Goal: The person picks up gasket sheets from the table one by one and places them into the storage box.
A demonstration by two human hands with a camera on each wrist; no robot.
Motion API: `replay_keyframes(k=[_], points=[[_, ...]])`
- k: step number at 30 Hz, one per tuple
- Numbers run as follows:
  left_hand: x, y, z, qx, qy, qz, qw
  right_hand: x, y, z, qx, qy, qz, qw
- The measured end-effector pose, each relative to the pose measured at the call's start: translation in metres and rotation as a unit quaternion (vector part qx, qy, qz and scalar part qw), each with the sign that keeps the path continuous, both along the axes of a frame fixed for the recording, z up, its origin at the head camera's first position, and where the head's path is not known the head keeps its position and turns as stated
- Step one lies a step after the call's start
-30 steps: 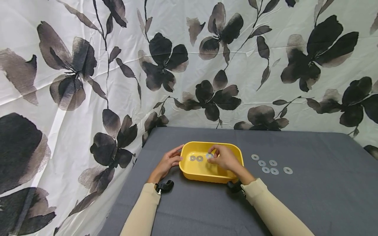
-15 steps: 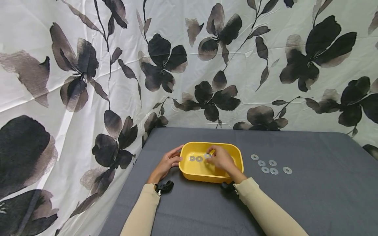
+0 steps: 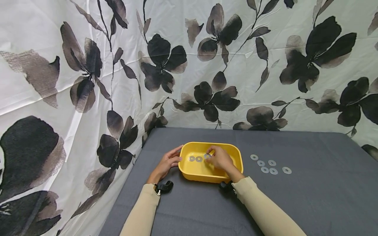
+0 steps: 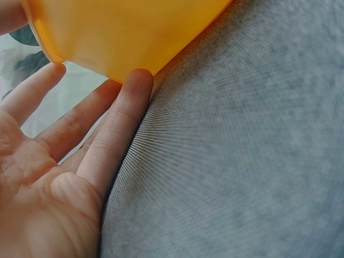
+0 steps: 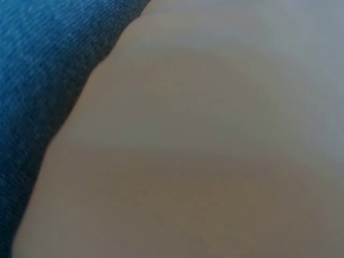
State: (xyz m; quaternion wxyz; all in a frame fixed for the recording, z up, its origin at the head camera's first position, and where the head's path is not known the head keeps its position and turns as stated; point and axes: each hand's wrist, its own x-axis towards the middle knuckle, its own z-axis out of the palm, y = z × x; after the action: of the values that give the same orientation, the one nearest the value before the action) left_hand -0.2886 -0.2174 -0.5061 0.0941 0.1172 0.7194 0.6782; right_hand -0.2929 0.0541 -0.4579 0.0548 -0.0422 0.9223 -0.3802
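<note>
Nearest to the person are two arms in long cream sleeves (image 3: pixel 141 209), reaching out over the bench with the dark grey cloth (image 3: pixel 310 196). A small black camera sits at each wrist.

The left hand (image 3: pixel 166 164) lies flat on the bench, and its straight fingers (image 4: pixel 115 126) touch the left outer wall of the yellow plastic tub with rounded corners (image 3: pixel 193 173). In the left wrist view the fingertips press against the tub's bottom edge, and the hand holds nothing.

The right hand (image 3: pixel 220 159) is inside the tub, with its fingers bent around a small flat silver metal ring (image 3: pixel 207 156), which it seems to pinch just over the tub floor. The right wrist view is a blur and shows no fingers. Two more flat silver rings (image 3: pixel 195 159) lie side by side on the tub floor, just left of the pinched one.

To the right of the tub, well apart from it, six loose silver rings (image 3: pixel 270 165) lie on the bench in a small bunch.

Farthest away, a white curtain with big black flowers (image 3: pixel 165 62) hangs behind the bench and along its left side.
</note>
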Motion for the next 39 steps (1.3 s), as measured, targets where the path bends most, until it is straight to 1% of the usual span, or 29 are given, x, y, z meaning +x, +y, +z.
replay_keyframes(k=[6,13,17,21,23,25,26,28,30,32,33,34,36,39], points=[[0.002,0.0,0.002,-0.002,-0.011,0.001,0.9999,0.0,-0.001,0.0,0.004,-0.008,-0.004,1.0],[0.001,-0.002,0.002,-0.002,-0.013,0.0,0.9999,-0.001,-0.001,0.001,-0.009,-0.008,-0.01,1.0],[0.002,-0.004,0.004,-0.002,-0.013,-0.003,0.9999,0.003,-0.002,0.005,-0.024,-0.003,-0.015,1.0],[0.002,-0.005,0.005,-0.001,-0.012,-0.008,0.9999,0.011,0.001,0.012,-0.048,0.006,-0.008,0.999],[0.002,-0.006,0.005,0.0,-0.012,-0.009,0.9999,0.016,0.006,0.017,-0.065,0.015,0.01,0.998],[0.002,-0.007,0.005,0.001,-0.013,-0.009,0.9999,0.02,0.013,0.021,-0.082,0.03,0.046,0.995],[0.002,-0.007,0.005,0.001,-0.014,-0.008,0.9999,0.023,0.019,0.024,-0.09,0.036,0.071,0.993],[0.002,-0.006,0.005,0.0,-0.015,-0.006,0.9999,0.026,0.03,0.029,-0.102,0.042,0.129,0.985],[0.002,-0.006,0.005,0.0,-0.016,-0.004,0.9999,0.029,0.043,0.033,-0.108,0.045,0.185,0.976],[0.002,-0.006,0.005,0.0,-0.016,-0.003,0.9999,0.03,0.058,0.039,-0.112,0.04,0.229,0.966],[0.002,-0.006,0.005,-0.001,-0.016,-0.002,0.9999,0.03,0.065,0.041,-0.113,0.038,0.242,0.963],[0.002,-0.006,0.005,-0.002,-0.016,-0.002,0.9999,0.03,0.072,0.043,-0.117,0.036,0.251,0.96],[0.002,-0.006,0.005,-0.003,-0.017,-0.001,0.9998,0.03,0.087,0.046,-0.123,0.035,0.252,0.959],[0.003,-0.006,0.005,-0.001,-0.018,-0.003,0.9998,0.028,0.108,0.051,-0.13,0.037,0.221,0.966]])
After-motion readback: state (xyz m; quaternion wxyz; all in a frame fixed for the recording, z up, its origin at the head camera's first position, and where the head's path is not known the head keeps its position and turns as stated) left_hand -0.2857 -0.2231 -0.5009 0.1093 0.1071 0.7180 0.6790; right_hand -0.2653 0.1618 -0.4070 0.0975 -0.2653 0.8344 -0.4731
